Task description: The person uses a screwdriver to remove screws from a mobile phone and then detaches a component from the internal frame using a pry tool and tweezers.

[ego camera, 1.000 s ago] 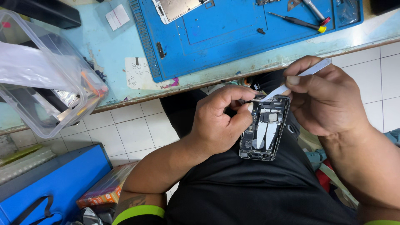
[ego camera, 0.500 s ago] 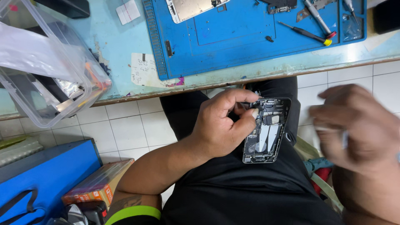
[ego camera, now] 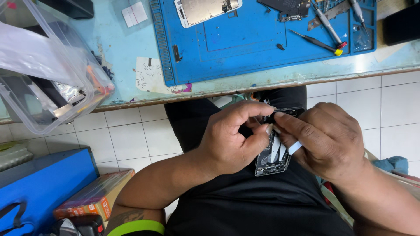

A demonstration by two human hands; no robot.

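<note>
While both hands, left hand (ego camera: 229, 140) and right hand (ego camera: 326, 140), clamp the opened phone (ego camera: 273, 157) below the bench (ego camera: 122, 48) edge, a clear tub (ego camera: 52, 74) holding parts overhangs it.

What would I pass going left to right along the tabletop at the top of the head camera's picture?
Clear plastic container → white paper scrap → blue work mat carrying a detached phone screen → small black screw → yellow-tipped screwdriver → dark object at the right edge.
</note>
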